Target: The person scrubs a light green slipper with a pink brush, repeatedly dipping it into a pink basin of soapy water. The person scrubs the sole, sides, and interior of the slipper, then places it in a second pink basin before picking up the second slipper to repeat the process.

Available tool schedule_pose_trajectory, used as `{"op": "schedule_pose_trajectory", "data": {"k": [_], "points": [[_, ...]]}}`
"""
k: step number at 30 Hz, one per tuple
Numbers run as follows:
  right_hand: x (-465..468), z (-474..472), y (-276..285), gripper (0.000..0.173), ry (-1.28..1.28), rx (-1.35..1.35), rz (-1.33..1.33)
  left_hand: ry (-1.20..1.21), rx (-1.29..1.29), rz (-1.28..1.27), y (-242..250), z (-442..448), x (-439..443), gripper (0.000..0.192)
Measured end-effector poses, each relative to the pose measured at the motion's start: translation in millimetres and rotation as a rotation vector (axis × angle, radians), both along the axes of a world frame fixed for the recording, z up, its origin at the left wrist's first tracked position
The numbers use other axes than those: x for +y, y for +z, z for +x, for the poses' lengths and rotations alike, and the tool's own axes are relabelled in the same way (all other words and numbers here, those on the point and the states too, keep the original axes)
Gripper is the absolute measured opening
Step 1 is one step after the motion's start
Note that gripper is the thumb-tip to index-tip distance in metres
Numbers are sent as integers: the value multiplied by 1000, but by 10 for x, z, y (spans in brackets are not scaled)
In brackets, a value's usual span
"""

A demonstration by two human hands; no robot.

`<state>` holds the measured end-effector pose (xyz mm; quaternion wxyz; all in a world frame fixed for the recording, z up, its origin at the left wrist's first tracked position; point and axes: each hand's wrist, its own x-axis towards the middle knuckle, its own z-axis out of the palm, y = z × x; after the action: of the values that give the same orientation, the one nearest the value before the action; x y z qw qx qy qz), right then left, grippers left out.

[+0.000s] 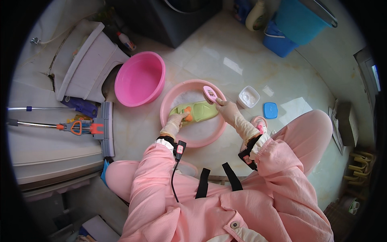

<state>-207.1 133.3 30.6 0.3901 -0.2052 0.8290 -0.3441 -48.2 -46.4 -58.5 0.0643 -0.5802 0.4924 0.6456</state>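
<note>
A green slipper [204, 112] with an orange ornament [188, 113] lies across a pale pink basin [208, 139] that holds whitish, sudsy water. My left hand [175, 121], in a thin whitish glove, grips the slipper at its strap end, by the ornament. In my gloved right hand [228, 110] is a pink scrub brush [210, 93], held by its handle. The brush head hangs above the far side of the slipper, bristles facing down and left; whether they touch it I cannot tell.
A bright pink basin [140, 79] stands at the far left, before a white pedestal [87, 63]. On the right are a white tub [248, 97] and a blue lid [270, 110]. A sponge mop [107, 128] lies left. Buckets [302, 22], bottles [256, 16] and a dark appliance [163, 22] stand farther back.
</note>
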Motion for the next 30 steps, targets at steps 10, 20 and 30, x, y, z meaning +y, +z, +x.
{"op": "schedule_pose_trajectory", "data": {"k": [10, 20, 30], "points": [[60, 162, -230, 42, 248, 109, 329, 52, -86, -130, -447, -10, -54, 37], [67, 269, -482, 43, 350, 208, 428, 3, 92, -371, -902, 56, 25, 57], [14, 252, -419, 44, 360, 154, 490, -284, -393, -419, -757, -133, 2, 70]]}}
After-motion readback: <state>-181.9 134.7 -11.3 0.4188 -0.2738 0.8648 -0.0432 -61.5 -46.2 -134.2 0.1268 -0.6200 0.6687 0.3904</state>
